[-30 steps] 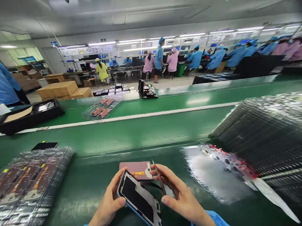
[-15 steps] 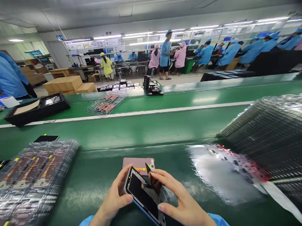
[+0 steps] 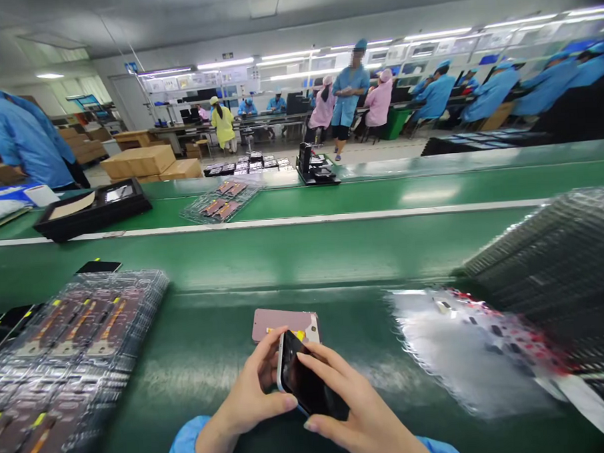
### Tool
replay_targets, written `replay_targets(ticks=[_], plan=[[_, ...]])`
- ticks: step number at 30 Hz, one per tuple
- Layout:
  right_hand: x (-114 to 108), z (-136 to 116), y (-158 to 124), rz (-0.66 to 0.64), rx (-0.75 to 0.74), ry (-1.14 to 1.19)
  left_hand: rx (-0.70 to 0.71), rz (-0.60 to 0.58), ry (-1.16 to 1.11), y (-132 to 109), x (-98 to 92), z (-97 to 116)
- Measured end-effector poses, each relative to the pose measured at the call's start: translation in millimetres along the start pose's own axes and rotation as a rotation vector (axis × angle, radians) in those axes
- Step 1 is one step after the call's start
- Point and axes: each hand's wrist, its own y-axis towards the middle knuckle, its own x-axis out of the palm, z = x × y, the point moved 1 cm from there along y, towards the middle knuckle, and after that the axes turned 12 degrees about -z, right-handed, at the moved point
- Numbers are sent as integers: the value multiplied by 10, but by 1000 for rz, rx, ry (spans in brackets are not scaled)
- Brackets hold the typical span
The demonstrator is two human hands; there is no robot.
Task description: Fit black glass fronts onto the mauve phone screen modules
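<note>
One black panel (image 3: 306, 390) down (two hands (image 3: 247, 397) (image 3: 360, 405))

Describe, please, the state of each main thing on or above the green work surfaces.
Black-faced rectangular phone: held tilted in left hand and right hand
Pinkish-brown flat panel: lying, partly hidden
Clear plastic trays at left: stacked, loaded with brown panels
Clear plastic tray beyond: loaded with brown panels
Black rectangular tray: open, loaded
Clear plastic trays at right: stacked, contents unclear
</note>
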Motion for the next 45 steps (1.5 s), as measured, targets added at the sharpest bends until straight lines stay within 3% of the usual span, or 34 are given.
replay_targets(ticks=[16, 45], plan=[[23, 30, -29, -7, -67, -202, -1, -7, -39, -7, -5, -26], [-21, -48, -8, 74, -231, -332, 7, -19, 171, -54, 99, 105]])
